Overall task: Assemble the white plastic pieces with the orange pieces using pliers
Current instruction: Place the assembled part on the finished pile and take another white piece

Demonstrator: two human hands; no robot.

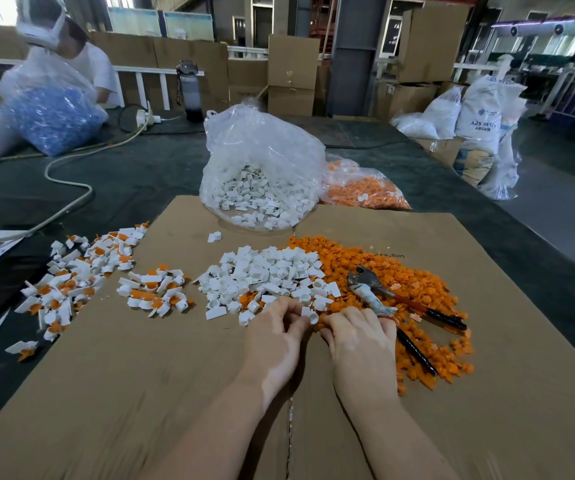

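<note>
Right now both hands work at the near edge of the loose piles on the cardboard sheet (313,427) that covers the table (113,188). The left hand (274,337) pinches a white plastic piece (308,315) between its fingers, while the right hand (360,344) lies curled over the orange pieces (376,268); whether its fingers grasp one cannot be told, since they are tucked under. The pliers (393,299) lie unheld on the orange heap just beyond the right hand, handles spread. To do this step well, it seems wise to seat one orange piece squarely against the white one by hand first, keeping the pair steady in the left hand, and only then take up the pliers with the right, so nothing slips or goes in crooked under pressure. Loose white pieces (265,271) sit beside the orange heap, touching it, and joined white-and-orange parts (82,271) are spread at the left. Behind the piles an open clear bag (262,147) holds more white pieces, and just beside it to the right a second bag (365,188) holds orange ones. Farther off, another person handles a bag of blue parts (50,112).
</note>
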